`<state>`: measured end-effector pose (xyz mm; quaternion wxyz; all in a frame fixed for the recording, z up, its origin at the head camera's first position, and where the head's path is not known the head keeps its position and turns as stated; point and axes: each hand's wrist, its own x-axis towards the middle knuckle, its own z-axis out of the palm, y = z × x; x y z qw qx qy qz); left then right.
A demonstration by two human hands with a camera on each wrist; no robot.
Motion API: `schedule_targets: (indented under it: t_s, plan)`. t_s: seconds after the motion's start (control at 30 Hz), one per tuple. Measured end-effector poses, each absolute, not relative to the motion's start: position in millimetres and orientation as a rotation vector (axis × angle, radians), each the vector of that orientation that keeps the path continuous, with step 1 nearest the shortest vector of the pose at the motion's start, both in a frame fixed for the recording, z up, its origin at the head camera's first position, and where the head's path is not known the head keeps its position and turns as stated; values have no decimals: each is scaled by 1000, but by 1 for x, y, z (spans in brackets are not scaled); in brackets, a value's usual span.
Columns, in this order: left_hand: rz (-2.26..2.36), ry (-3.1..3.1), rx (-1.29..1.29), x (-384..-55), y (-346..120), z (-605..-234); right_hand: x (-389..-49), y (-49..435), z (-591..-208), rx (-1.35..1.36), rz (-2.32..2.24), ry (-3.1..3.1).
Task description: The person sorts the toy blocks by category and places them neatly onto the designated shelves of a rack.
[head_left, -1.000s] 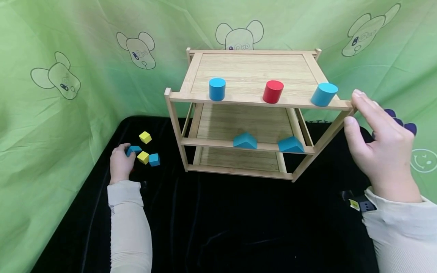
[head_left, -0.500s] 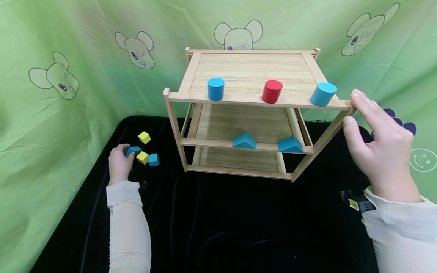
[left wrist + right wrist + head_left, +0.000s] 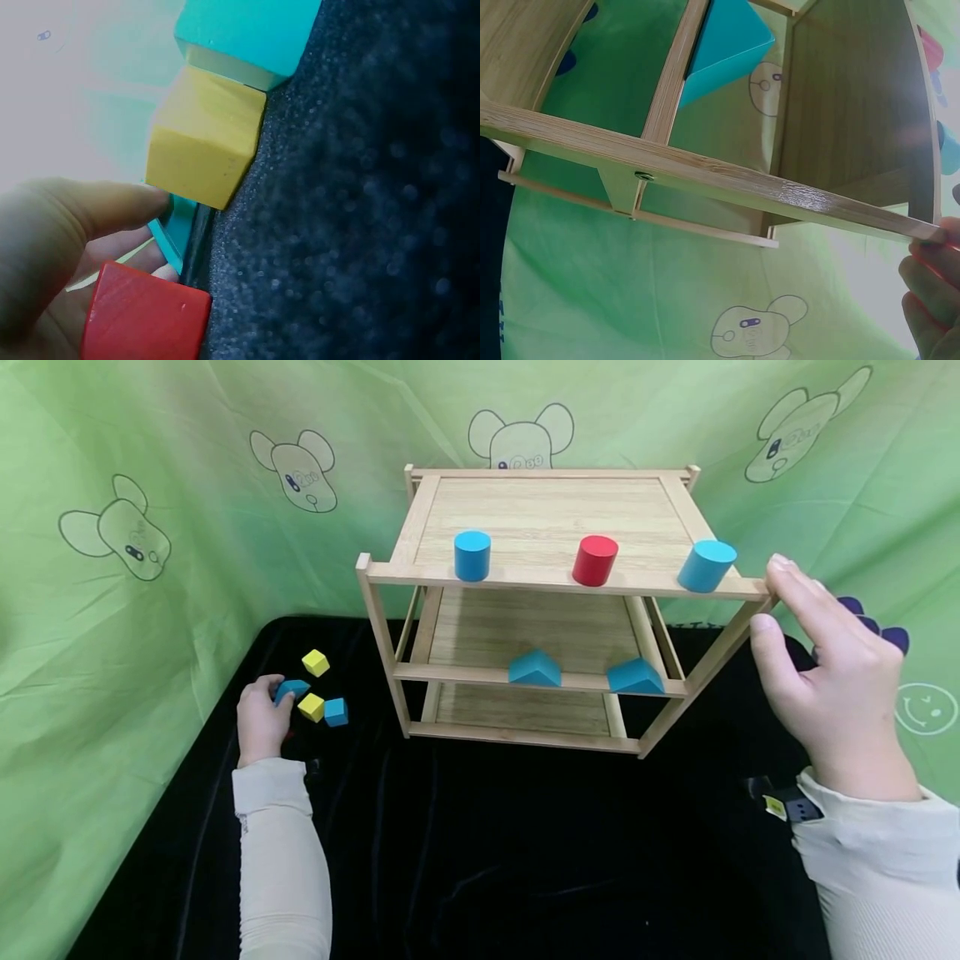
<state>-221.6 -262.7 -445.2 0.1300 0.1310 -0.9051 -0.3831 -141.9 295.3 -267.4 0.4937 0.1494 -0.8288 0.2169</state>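
The left hand [image 3: 262, 718] pinches one blue wedge [image 3: 292, 690] in a narrow grip on the surface [image 3: 480, 852], near four cubes [image 3: 311, 707]. The right hand [image 3: 843, 693], fingers extended, touches the rack [image 3: 555, 510] bearing three cylinders [image 3: 596, 561], two prisms [image 3: 535, 669].

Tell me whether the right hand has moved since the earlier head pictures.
No: the right hand shows no shift against the front right corner of the wooden rack.

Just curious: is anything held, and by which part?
The left hand pinches a blue triangular block by its left end in the head view. The right hand touches the top right corner of the pale wooden shelf.
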Motion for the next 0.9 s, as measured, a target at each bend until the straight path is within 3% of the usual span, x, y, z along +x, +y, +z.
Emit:
schedule_targets:
  t_s: [0.9]
  plan:
    - [-1185,-2491,137,-215,-244,-396,-140,291,-265,355,565,-1984]
